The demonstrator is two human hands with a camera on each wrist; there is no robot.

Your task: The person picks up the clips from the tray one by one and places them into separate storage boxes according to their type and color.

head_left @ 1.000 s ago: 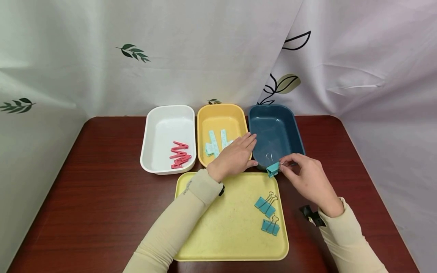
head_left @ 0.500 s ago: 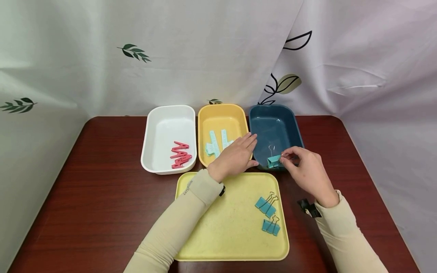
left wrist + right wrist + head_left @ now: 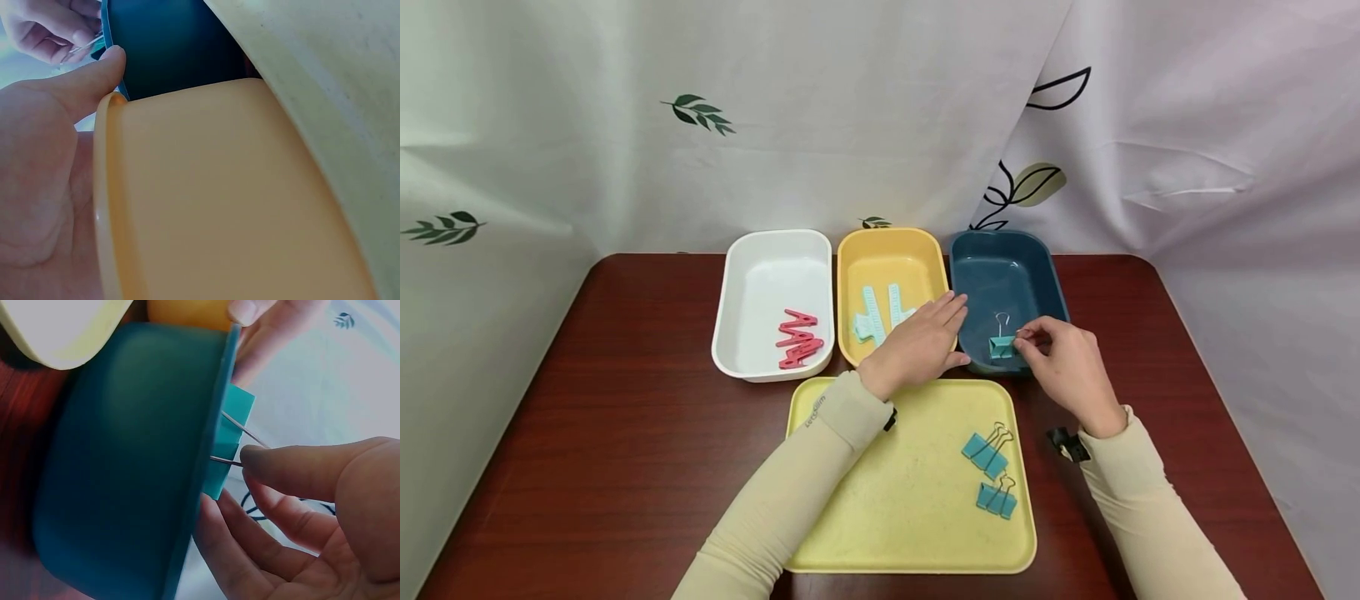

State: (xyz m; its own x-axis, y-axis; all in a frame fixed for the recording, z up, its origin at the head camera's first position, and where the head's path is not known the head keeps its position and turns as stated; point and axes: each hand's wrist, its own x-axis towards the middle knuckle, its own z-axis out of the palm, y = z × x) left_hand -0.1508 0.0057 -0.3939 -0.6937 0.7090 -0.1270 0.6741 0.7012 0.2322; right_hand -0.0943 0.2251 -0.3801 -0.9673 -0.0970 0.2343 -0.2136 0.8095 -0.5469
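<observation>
A teal binder clip [image 3: 1002, 347] is pinched by a wire handle between the thumb and fingers of my right hand [image 3: 1067, 367]. It hangs over the near part of the dark blue bin [image 3: 1009, 287]; in the right wrist view the clip [image 3: 232, 434] shows partly behind the bin's rim. My left hand [image 3: 917, 346], fingers straight, lies across the near right corner of the yellow bin [image 3: 891, 242], its fingertips and thumb reaching the blue bin's left rim. Two more teal binder clips, a larger one [image 3: 985, 454] and a smaller one [image 3: 997, 499], lie on the pale yellow tray [image 3: 895, 517].
Several red clothespins [image 3: 797, 340] lie in the white bin [image 3: 778, 250] on the left. Pale mint long-handled clips [image 3: 871, 315] are in the yellow bin, partly covered by my left hand. A curtain [image 3: 865, 117] hangs behind the brown table [image 3: 617, 417].
My right hand has carried the binder clip forward, from above the blue bin's front rim to inside the bin's outline. The left hand has stayed in place.
</observation>
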